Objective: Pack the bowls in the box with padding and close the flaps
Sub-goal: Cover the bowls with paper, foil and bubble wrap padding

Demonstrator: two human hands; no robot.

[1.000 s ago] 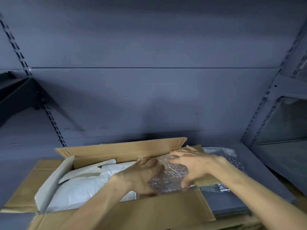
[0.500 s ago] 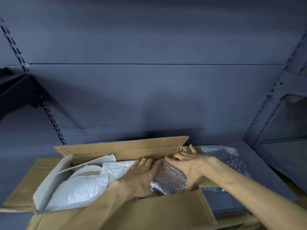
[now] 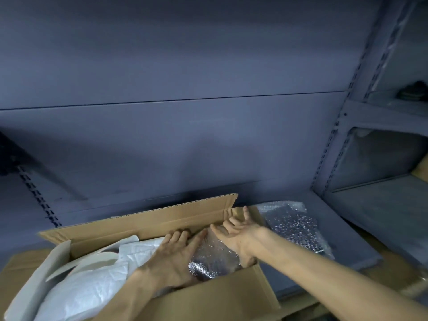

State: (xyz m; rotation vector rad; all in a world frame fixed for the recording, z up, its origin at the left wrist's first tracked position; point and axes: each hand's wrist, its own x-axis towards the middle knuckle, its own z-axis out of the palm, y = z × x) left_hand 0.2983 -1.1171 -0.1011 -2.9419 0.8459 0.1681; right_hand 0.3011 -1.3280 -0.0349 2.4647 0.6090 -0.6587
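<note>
An open cardboard box [image 3: 148, 224] sits on a grey shelf, its flaps standing up or folded outward. A silver bubble-wrap bundle [image 3: 213, 258] stands at the box's right end. My left hand [image 3: 176, 256] lies flat against the bundle's left side, and my right hand [image 3: 238, 235] presses its right side, fingers spread; together they clasp it. White foam padding sheets [image 3: 92, 290] fill the box's left part, and a pale curved bowl rim [image 3: 92, 262] shows between them.
More silver bubble wrap [image 3: 294, 225] lies on the shelf just right of the box. The grey back wall rises behind the box. A metal shelving upright [image 3: 333, 144] and side shelves stand at right. Flattened cardboard [image 3: 393, 269] lies at the lower right.
The bubble-wrap bundle has been pushed down into the box's right end. My hands went from lying on top of it to pressing its two sides.
</note>
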